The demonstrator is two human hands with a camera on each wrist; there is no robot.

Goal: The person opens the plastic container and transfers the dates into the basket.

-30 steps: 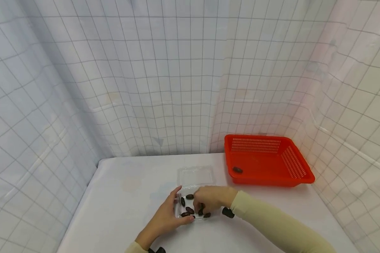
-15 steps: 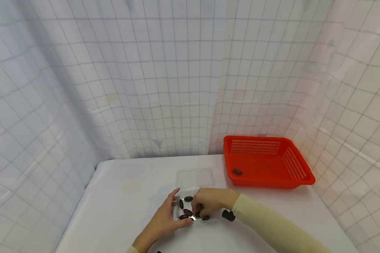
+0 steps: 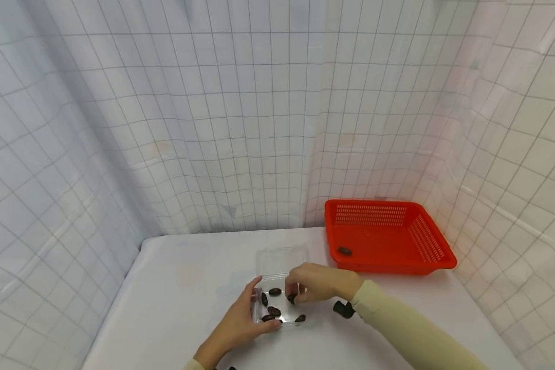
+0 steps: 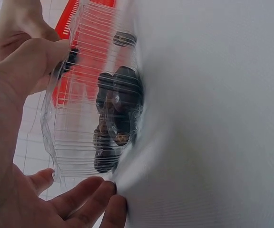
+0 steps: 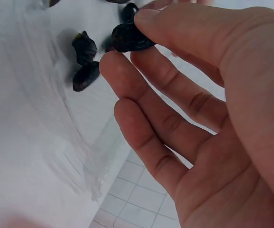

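Observation:
A clear plastic clamshell box (image 3: 287,307) lies open on the table, its lid (image 3: 282,260) folded back behind it. My left hand (image 3: 237,321) holds the box, thumb over the front rim and fingers along the left side. Several dark, wrinkled dates (image 3: 274,311) lie spread on the box floor; one date (image 3: 300,318) is at the front right. My right hand (image 5: 189,99) pinches a date (image 5: 127,38) between thumb and fingertips, above the box in the head view. In the left wrist view, more dates (image 4: 122,90) show through the ribbed wall.
A red plastic basket (image 3: 388,266) with slotted walls stands at the back right, holding a single date (image 3: 345,251) near its left side. The white table (image 3: 189,277) is enclosed by white grid-patterned curtains (image 3: 240,128). A black wrist device (image 3: 344,309) sits under my right wrist.
My right hand has risen slightly and shifted back and right, bringing up a date from among the others. The left hand stays on the box.

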